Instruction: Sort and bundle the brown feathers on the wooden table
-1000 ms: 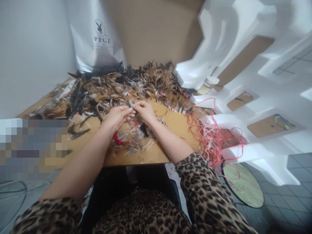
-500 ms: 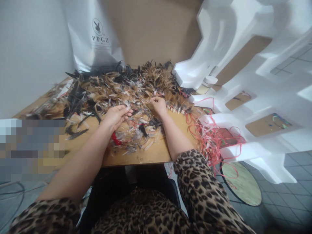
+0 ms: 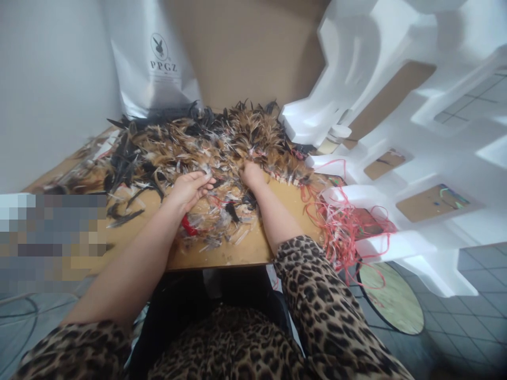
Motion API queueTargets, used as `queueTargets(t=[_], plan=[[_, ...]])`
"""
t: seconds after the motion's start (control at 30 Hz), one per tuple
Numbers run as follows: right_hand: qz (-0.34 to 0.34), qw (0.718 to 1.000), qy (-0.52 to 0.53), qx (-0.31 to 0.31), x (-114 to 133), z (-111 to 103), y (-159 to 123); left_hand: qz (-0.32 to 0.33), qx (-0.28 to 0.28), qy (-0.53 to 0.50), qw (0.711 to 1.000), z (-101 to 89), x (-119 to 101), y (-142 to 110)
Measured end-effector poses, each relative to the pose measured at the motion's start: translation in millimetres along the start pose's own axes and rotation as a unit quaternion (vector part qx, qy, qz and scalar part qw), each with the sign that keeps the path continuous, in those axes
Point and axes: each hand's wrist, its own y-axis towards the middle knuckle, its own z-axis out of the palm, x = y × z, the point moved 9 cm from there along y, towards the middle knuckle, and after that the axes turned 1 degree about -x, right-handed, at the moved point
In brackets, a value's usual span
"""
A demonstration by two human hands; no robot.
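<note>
A broad pile of brown and black feathers (image 3: 170, 140) covers the back of the wooden table. My left hand (image 3: 190, 191) is held over the pile's front edge, thumb and forefinger pinched on what looks like a small pale feather, the other fingers loosely curled. To its right, my right hand (image 3: 252, 175) reaches down into the brown feathers; its fingertips are hidden among them. Between my wrists lie loose feather scraps and clear quills (image 3: 216, 235), with a red bundle (image 3: 189, 226) beside my left wrist. A row of tied feather bunches (image 3: 287, 177) lies right of my right hand.
Tangled red string (image 3: 340, 232) hangs over the table's right side, next to white foam packaging (image 3: 380, 248). A small white-lidded jar (image 3: 338, 134) stands behind it. A silver bag (image 3: 158, 79) leans at the back. Below right is a round green-topped stool (image 3: 392, 295).
My right hand has shifted slightly left and lower into the feathers, its fingers turning down out of sight. My left hand stays in nearly the same place and pose.
</note>
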Motion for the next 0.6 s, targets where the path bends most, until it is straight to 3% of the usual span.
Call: queueTargets(t=[0.13,0.4,0.6], plan=[[0.027,1.000,-0.009,0.003,-5.7,-2.4,-3.7,-0.003,-0.001,-0.011,1.000,-1.1,0.3,0.5],[0.052,0.996,0.037,-0.070,-17.7,-20.7,-9.0,-0.004,-0.008,-0.002,1.000,-2.6,0.5,0.9],[-0.002,0.997,0.069,0.023,0.5,-13.0,-12.2,-0.006,-0.002,-0.001,1.000,-0.7,0.9,-0.1]])
